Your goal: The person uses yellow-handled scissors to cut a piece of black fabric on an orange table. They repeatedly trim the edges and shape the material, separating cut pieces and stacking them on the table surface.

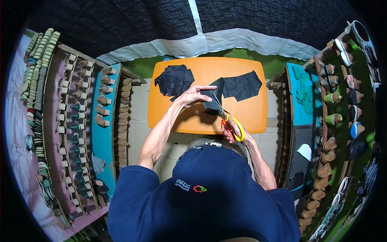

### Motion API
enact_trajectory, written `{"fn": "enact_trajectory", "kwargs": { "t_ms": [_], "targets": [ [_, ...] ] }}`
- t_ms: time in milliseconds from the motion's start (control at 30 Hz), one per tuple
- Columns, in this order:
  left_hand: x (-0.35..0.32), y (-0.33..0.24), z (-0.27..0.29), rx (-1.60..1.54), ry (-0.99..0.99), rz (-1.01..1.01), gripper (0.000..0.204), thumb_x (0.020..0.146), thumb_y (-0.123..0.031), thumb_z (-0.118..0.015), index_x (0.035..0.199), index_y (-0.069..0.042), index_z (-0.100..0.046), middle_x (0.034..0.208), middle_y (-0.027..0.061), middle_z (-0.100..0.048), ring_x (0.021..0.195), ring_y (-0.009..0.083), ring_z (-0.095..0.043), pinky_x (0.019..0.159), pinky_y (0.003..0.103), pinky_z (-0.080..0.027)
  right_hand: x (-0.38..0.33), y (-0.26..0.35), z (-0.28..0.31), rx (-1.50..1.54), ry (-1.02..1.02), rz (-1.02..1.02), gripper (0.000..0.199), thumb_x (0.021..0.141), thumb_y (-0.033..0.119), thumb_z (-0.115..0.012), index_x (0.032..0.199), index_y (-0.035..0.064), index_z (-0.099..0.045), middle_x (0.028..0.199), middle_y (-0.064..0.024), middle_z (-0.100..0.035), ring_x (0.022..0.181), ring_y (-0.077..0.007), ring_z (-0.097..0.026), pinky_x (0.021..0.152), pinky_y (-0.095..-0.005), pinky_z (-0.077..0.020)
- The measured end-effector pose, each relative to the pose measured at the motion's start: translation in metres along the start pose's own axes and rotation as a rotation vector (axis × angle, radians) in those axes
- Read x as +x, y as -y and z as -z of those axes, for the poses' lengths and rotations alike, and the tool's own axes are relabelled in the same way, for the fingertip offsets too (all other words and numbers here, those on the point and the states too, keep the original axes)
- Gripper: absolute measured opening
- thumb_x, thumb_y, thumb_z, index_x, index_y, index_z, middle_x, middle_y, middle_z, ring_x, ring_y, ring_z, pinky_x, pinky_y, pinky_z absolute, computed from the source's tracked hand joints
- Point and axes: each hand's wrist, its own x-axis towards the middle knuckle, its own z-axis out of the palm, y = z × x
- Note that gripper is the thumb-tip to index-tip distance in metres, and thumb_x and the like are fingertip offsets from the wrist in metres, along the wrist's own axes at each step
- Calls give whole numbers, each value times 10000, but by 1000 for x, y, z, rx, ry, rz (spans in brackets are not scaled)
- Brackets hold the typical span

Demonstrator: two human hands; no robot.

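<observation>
My left hand is above the orange table, index finger stretched out, gripping the edge of a small black fabric piece. In my right hand is a pair of scissors with red and yellow handles. Their blades point away from me and lie at the black piece, close to my left fingertips. I cannot make out how deep they are in the fabric. Just beyond, at the table's right, lies a flat stack of cut black fabric. A loose pile of black pieces sits on its left.
Shelves with rows of shoe lasts stand to the left, beside a blue panel. More racks with finished shoes and brown lasts line the right side. Beyond the table hangs a dark curtain with a white border.
</observation>
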Motion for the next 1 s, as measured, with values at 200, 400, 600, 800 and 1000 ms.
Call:
{"fn": "enact_trajectory", "kwargs": {
  "t_ms": [200,400,600,800,1000],
  "targets": [
    [-4,-4,-5,-6,28,38,641,788,23,-753,1393,-43,-551,1061,62,-708,941,106,-665,899,235,-517,2,2,-10,-135,-151,-52,619,959,641,-493,875,32,-557,591,3,-444,463,-97,-444,430,-250,-400],
    [-3,0,-7,-42,29,32,651,783,27,-753,1396,-39,-545,1069,67,-709,956,118,-667,906,249,-520,2,1,-10,-271,-223,-37,600,951,627,-526,811,44,-556,584,16,-427,464,-95,-425,436,-256,-384],
    [0,3,-5,-23,32,3,646,788,40,-749,1396,-20,-540,1104,63,-707,939,93,-660,895,220,-512,-6,13,-15,-241,-245,-68,538,948,614,-542,758,112,-503,580,32,-423,459,-69,-401,412,-246,-343],
    [1,5,-7,-49,12,-17,634,798,19,-755,1394,-25,-543,1090,49,-705,924,78,-654,863,218,-515,-5,11,-13,-231,-273,-34,535,922,608,-597,702,134,-481,546,44,-412,425,-57,-402,386,-237,-334],
    [1,1,3,-74,-23,54,532,849,-53,-736,1360,-38,-587,994,20,-716,864,61,-634,801,213,-504,-2,7,-9,-247,-263,-35,518,923,600,-602,713,142,-482,548,51,-413,424,-54,-406,383,-237,-334]
  ]
}}
